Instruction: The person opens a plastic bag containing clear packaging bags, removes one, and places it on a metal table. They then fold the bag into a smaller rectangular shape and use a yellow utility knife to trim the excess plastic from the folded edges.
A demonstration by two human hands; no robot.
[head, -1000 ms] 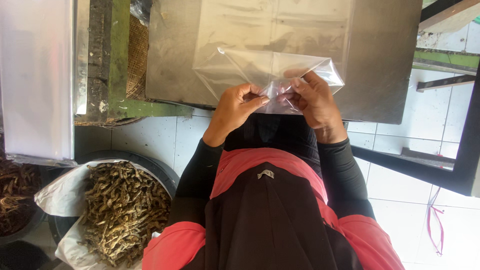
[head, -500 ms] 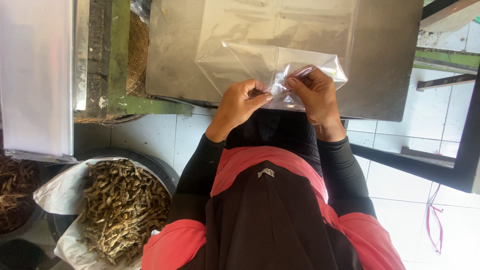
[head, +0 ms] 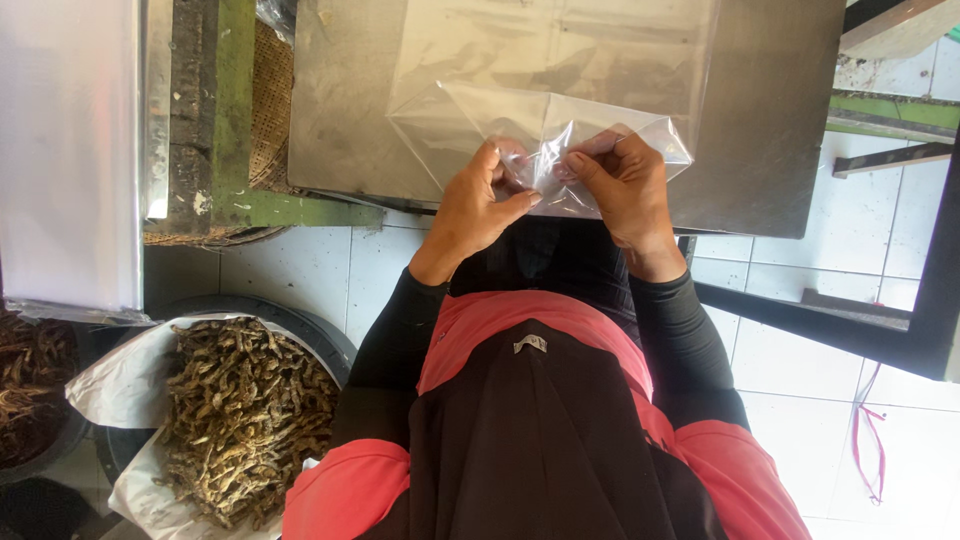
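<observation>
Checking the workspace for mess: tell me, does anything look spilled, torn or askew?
Nothing stands out. Both hands, left hand and right hand, pinch a clear plastic bag over the metal table; the dried roots stay inside their lined basin.

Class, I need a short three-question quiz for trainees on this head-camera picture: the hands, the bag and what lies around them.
1. True or false: both hands grip the clear plastic bag.
2. What does the lined basin at lower left hold?
A. dried fish-like pieces
B. rice
C. bottles
3. The bag is held above a ______ metal tabletop.

Key
1. True: left hand and right hand pinch its near edge.
2. A
3. grey
</observation>
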